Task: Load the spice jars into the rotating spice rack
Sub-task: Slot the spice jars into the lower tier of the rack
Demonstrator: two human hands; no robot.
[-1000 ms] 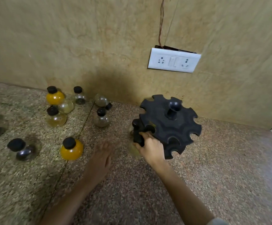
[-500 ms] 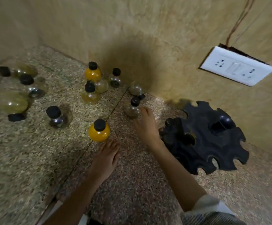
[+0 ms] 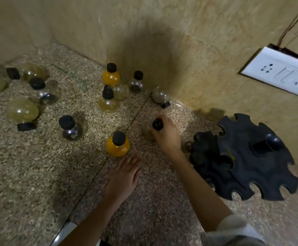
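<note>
Jar point(image 3: 157, 124) is gripped at the cap by right hand point(image 3: 166, 137) at centre, left hand point(image 3: 125, 173) is laid flat, empty, on table point(image 3: 38, 174); rack point(image 3: 247, 157) at 3 o'clock looks mostly unfilled, many loose jars point(image 3: 70, 129) left from 9 to 12 o'clock.

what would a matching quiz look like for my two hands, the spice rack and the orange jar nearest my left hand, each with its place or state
Things:
1 right hand
2 left hand
3 spice rack
4 orange jar

Place or state:
a rests flat on the counter
b stands upright just beyond the left fingertips
c grips a clear jar
d sits at the right, under the wall socket

Pairs: 1-c, 2-a, 3-d, 4-b
</note>
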